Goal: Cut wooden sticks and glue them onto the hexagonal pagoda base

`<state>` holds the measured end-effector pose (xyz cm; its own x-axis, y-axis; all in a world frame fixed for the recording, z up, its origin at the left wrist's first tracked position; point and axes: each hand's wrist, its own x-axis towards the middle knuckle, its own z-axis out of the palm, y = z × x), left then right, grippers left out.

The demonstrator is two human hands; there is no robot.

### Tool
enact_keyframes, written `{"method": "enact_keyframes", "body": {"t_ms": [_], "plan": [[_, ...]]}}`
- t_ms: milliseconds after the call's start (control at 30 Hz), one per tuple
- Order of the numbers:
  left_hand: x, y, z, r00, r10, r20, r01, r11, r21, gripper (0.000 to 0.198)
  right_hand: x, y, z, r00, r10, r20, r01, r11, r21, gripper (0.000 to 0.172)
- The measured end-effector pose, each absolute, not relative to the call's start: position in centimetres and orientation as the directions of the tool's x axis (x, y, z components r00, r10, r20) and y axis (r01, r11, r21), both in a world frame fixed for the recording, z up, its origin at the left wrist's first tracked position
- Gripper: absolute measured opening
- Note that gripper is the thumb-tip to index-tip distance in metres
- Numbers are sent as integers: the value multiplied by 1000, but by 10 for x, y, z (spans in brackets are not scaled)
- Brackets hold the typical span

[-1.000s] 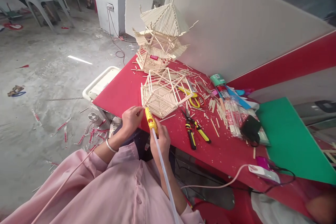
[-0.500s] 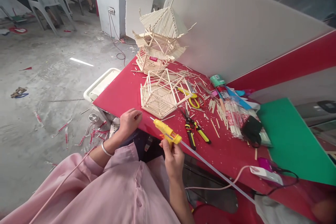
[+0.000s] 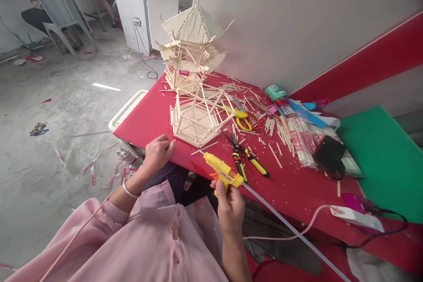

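Note:
My right hand [image 3: 231, 205] is wrapped around the handle of a yellow glue gun [image 3: 222, 171], its nozzle pointing up and left. A long clear glue stick [image 3: 291, 227] runs out of the gun's back end. At the table's front edge, my left hand [image 3: 159, 153] is closed with curled fingers; anything inside them is hidden. Just beyond both hands sits an open six-sided frame of thin wooden sticks [image 3: 198, 128], with a slatted base and raised struts. Behind it stands a tiered stick pagoda [image 3: 193, 31] with a pointed roof.
On the red table [image 3: 142, 114] lie black-and-yellow pruning shears [image 3: 246, 156], yellow-handled scissors [image 3: 243, 119], loose sticks and bagged sticks [image 3: 300, 141]. A black box [image 3: 329, 153], a green board [image 3: 383, 158] and a white power strip [image 3: 357, 218] are at the right. A person sits by a chair [image 3: 56, 4] far left.
My right hand has shifted right with the glue gun, away from my left hand. My left hand stays closed near the table edge. The view has turned slightly.

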<state>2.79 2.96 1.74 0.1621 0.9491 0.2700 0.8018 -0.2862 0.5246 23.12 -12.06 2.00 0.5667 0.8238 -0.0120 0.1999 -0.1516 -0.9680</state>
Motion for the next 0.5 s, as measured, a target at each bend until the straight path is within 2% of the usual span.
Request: {"method": "enact_keyframes", "body": {"t_ms": [67, 167, 233, 333, 367, 433, 500], "plan": [[24, 32, 14, 133, 934, 332, 807, -296, 511, 45, 232, -122, 19, 569, 822, -14, 174, -137, -975, 47], [20, 40, 11, 108, 915, 390, 798, -314, 514, 32, 235, -123, 17, 567, 823, -22, 128, -115, -985, 46], [19, 43, 17, 83, 916, 392, 757, -314, 572, 27, 237, -122, 17, 559, 828, -28, 107, -105, -989, 45], [19, 34, 39, 31, 924, 382, 627, -316, 712, 34, 239, -120, 14, 570, 820, -50, 62, -104, -993, 46], [18, 27, 49, 64, 929, 364, 561, -336, 757, 41, 240, -119, 13, 584, 809, -61, 42, -106, -993, 46], [11, 8, 65, 257, 925, 280, 340, -358, 870, 59, 243, -117, 10, 611, 787, -82, 3, -106, -994, 46], [0, -14, 72, 391, 889, 236, 190, -329, 925, 72, 246, -114, 6, 634, 768, -93, -28, -97, -995, 46]]}}
